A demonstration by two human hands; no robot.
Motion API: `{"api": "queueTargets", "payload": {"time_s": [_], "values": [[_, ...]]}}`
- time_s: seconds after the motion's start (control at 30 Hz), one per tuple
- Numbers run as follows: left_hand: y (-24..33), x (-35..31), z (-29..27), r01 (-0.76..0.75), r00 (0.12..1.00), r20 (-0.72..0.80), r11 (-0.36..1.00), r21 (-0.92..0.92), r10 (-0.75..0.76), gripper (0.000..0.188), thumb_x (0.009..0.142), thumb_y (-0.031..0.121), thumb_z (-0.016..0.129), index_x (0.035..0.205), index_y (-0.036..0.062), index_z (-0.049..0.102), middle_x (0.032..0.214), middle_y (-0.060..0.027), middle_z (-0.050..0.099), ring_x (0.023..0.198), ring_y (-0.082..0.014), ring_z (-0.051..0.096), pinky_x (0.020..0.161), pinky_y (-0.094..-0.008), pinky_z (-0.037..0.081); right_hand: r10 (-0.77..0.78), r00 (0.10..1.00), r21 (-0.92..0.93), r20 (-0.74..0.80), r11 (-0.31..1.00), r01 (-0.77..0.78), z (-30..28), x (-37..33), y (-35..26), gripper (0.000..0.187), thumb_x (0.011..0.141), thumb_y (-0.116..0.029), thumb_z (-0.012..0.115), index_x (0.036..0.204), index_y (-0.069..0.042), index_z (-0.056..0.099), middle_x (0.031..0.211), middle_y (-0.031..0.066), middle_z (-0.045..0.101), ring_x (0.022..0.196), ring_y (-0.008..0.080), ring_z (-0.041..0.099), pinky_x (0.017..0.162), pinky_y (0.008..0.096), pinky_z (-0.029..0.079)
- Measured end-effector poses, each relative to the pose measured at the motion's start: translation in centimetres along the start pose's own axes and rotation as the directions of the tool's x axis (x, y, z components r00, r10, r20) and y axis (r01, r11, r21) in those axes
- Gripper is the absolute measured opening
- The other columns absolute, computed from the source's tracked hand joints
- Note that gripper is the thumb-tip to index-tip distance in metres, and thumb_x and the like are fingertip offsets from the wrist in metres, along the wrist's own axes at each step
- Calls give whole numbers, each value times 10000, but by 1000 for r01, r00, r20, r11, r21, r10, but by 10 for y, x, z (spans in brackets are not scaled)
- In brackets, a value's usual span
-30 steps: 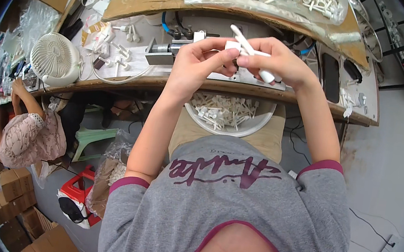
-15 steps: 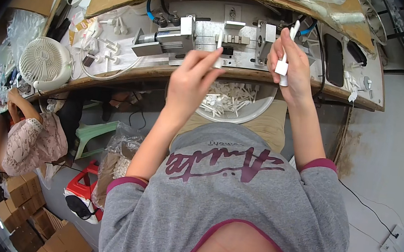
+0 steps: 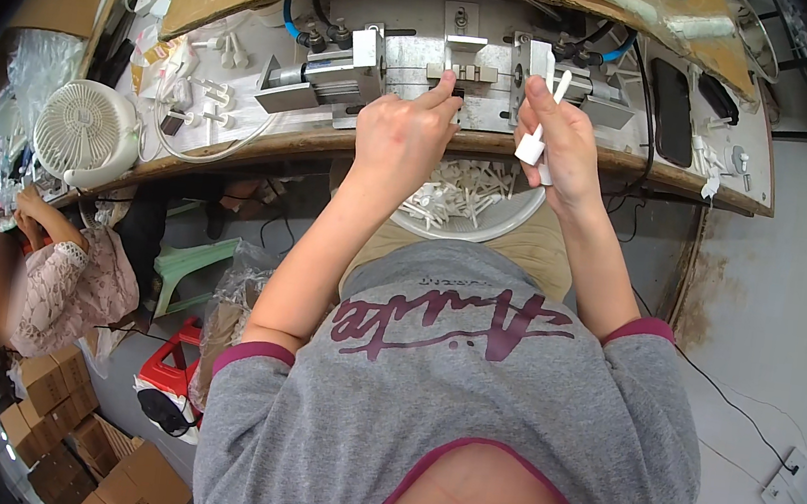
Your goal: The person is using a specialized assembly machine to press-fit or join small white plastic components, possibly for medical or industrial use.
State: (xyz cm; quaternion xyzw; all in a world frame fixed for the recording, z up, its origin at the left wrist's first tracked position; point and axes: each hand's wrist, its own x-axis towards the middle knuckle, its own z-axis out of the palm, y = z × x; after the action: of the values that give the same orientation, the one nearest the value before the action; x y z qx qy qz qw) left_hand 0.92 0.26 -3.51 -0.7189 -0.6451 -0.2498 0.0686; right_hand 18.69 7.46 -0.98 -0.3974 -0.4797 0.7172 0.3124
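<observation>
On the worktop [image 3: 636, 165], at twelve o'clock, the metal fixture [image 3: 446, 71] looks heavy and rigid, while the white plastic piece [image 3: 536, 139] looks light, stiff and smooth, best pinched along its stem. The right hand [image 3: 563, 141] grips it at one o'clock, lower than half a second ago; the left hand [image 3: 403, 136], fingers pinched narrow, has now reached the fixture's centre.

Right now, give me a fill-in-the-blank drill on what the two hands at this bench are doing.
1. The right hand holds a small plastic part coloured ____.
2. The left hand has its fingertips on the ____ fixture at the bench's middle.
3. Below the bench edge, more loose parts lie in a round ____.
4. At the bench's left end stands a white ____.

Missing words: white; metal; bowl; fan.
</observation>
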Motion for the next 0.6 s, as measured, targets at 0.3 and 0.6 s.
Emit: {"api": "queueTargets", "payload": {"time_s": [0.3,0.6], "values": [[5,-4,-9,53,996,-49,926,-373,-77,338,730,129,806,1054,89,718,1076,-37,718,720,-186,701,649,-280,560,116,992,93,59,988,-121,5,2,4,493,879,-457,697,613,-70,548,441,-17,445,294,60,391,291,203,277],[33,-8,-32,-8,996,-62,673,-740,-56,333,753,22,765,1068,26,657,933,-76,646,793,-186,693,668,-274,581,119,986,155,116,978,-137,21,5,16,565,867,-589,645,683,-58,585,583,15,565,359,59,475,290,177,313]]}}
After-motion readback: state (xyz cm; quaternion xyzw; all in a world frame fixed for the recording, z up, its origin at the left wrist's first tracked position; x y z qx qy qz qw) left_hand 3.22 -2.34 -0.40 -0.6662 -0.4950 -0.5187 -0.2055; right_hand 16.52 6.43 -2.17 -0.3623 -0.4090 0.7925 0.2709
